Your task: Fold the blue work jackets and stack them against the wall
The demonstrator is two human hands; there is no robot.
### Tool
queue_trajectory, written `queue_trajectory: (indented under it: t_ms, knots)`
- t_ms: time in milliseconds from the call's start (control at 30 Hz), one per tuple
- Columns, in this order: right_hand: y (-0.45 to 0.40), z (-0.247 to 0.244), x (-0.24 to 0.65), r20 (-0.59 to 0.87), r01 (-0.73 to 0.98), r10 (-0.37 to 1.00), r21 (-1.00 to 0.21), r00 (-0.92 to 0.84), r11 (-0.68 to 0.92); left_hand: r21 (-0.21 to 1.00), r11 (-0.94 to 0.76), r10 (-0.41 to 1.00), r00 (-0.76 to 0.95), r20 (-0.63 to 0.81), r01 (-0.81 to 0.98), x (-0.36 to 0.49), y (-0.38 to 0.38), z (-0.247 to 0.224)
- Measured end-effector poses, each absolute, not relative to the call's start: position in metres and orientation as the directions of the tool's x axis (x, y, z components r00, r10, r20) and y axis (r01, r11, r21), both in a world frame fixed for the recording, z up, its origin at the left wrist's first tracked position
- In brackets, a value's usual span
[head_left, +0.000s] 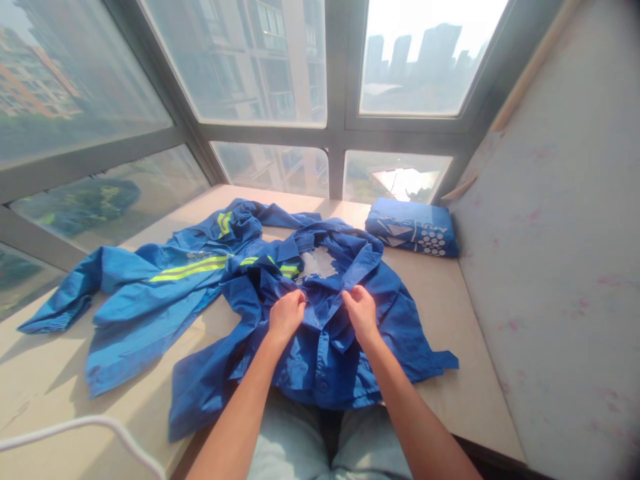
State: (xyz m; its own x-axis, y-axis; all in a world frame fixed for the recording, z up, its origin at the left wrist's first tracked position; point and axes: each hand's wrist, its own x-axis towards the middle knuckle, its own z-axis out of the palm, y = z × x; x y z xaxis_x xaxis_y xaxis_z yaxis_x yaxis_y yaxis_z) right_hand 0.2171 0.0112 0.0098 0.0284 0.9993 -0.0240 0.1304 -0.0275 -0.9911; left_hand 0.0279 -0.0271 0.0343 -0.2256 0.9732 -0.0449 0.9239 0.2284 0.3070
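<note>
A dark blue jacket [330, 360] lies spread on the pale ledge, its lower front partly buttoned and its collar open. My left hand [287, 312] is closed on the left edge of the jacket's front opening. On the opposite edge, below the collar, the fingers of my right hand [359, 308] pinch the cloth. White print shows inside the neck. A second blue jacket [150, 287] with yellow-green reflective stripes lies to the left, partly under the first one.
A folded blue garment [413, 227] with white print sits at the back right of the ledge [450, 293]. Windows [270, 67] rise behind, and a patterned wall [550, 267] borders the right side. A white cable [100, 421] curves at the lower left.
</note>
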Motion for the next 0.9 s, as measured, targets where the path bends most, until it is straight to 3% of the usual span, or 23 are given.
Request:
queue_trajectory:
  t_ms: [167, 233, 400, 633, 900]
  knots:
    - [0.015, 0.021, 0.214, 0.057, 0.076, 0.987, -0.996, 0.148, 0.046, 0.696, 0.138, 0.954, -0.284, 0.098, 0.704, 0.025, -0.024, 0.046]
    - [0.019, 0.030, 0.211, 0.066, 0.013, 0.985, -0.998, 0.161, 0.065, 0.784, 0.060, 0.935, -0.310, 0.173, 0.618, 0.028, -0.022, 0.054]
    - [0.022, 0.050, 0.200, 0.149, 0.084, 0.983, -0.987, 0.108, 0.141, 0.814, -0.053, 0.888, -0.346, 0.303, 0.578, 0.045, -0.015, 0.071]
    - [0.013, 0.051, 0.196, 0.274, 0.283, 0.960, -0.917, -0.062, 0.280, 0.803, -0.084, 0.914, -0.276, 0.298, 0.590, 0.059, -0.007, 0.067]
    - [0.015, 0.045, 0.198, 0.218, 0.303, 0.971, -0.923, -0.101, 0.238, 0.851, -0.148, 0.936, -0.208, 0.285, 0.503, 0.061, -0.015, 0.059]
